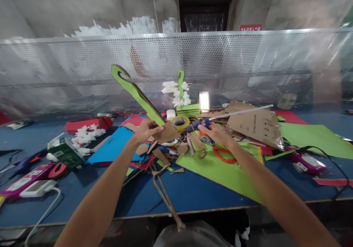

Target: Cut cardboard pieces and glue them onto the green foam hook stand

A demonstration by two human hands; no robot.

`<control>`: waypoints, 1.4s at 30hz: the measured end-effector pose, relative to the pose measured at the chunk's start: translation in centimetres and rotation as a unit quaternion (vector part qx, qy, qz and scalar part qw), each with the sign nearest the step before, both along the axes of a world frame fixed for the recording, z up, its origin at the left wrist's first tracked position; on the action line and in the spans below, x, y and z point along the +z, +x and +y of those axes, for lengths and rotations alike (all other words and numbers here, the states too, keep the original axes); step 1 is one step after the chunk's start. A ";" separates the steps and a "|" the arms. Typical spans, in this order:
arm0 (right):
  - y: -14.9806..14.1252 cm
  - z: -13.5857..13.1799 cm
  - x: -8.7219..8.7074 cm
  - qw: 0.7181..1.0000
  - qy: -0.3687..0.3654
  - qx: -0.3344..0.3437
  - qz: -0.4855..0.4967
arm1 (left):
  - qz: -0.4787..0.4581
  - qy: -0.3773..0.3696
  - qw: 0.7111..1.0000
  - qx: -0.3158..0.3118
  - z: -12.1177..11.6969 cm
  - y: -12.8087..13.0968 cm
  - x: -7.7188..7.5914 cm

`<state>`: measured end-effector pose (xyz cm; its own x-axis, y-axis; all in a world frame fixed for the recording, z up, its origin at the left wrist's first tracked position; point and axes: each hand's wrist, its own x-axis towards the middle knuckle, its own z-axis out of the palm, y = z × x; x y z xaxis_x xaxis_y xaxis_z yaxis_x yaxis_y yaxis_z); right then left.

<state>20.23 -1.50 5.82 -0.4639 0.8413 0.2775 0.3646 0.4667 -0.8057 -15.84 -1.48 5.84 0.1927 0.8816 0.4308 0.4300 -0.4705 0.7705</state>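
within the bench's (204, 199) front edge, left hand (149, 130) pinches green hook (138, 99), seemingly steadying it; right hand (216, 132) grips glue gun (196, 126).

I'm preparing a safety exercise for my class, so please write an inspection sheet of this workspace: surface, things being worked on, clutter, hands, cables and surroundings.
Surface: blue table, largely covered with materials.
Things in work: green hook-ended strip, brown cardboard piece at its lower end; blue glue gun, pale stick extending from its back.
Clutter: cardboard scraps, yellow tape roll, large green sheet.
Hands: left holds the cardboard piece; right grips the glue gun.
Cables: white cable hanging over the front edge at left; black cable at right.
Surroundings: perforated panel behind the table, bare wall, red sign.
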 end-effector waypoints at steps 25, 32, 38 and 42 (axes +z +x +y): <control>2.2 3.9 -1.4 0.914 0.064 -0.162 -0.366 | 0.208 0.047 0.976 0.042 -1.2 0.1 2.6; 1.1 3.3 -0.9 0.888 0.062 -0.171 -0.423 | 0.243 0.040 0.969 0.000 -1.7 0.7 3.3; 0.1 3.5 -0.3 0.877 0.090 -0.153 -0.446 | 0.268 0.073 0.960 0.028 -1.8 1.0 4.1; -0.1 3.9 0.2 0.873 0.100 -0.150 -0.452 | 0.232 0.098 0.967 0.043 -1.9 1.4 3.8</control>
<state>20.15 2.36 6.06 -0.3354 0.9397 0.0667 0.9403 0.3383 -0.0384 -14.43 -3.37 9.65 0.3350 0.8129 0.4764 0.7513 -0.5356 0.3855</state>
